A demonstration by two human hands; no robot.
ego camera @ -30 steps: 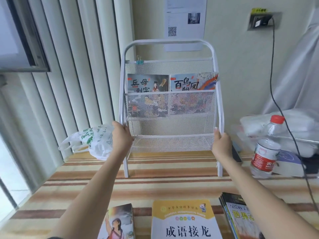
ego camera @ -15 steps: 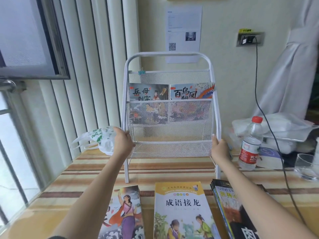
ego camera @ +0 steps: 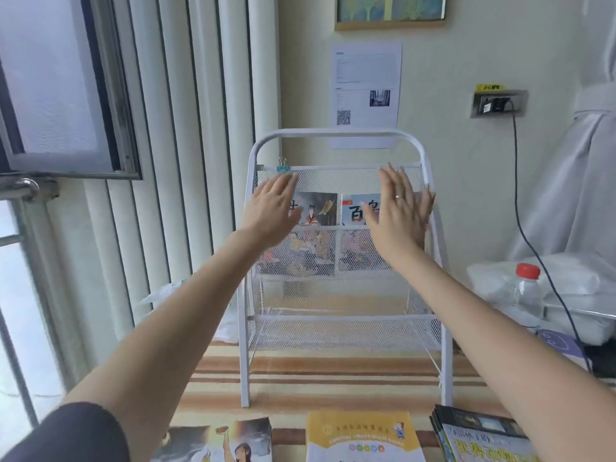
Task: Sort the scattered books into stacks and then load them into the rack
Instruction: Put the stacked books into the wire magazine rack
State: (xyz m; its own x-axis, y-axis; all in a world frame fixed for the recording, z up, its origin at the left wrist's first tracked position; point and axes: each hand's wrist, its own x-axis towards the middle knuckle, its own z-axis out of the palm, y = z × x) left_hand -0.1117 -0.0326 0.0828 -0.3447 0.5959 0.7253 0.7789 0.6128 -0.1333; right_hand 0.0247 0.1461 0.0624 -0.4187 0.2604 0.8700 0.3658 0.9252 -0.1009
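A white wire-mesh rack stands on the striped table. Its upper shelf holds two picture books side by side, partly behind my hands. My left hand is raised in front of the rack's upper left, fingers straight and holding nothing. My right hand is raised before the upper right, fingers straight and spread, a ring on one finger. At the table's near edge lie a picture book at left, a yellow book in the middle and a stack of books at right.
A water bottle with a red cap stands right of the rack, beside white bags on a tray. A black cable hangs from a wall socket. A white plastic bag lies left of the rack by the blinds and window.
Both hands have let go of the rack's side posts and risen, with fingers straight, in front of the upper shelf. The camera has tilted up.
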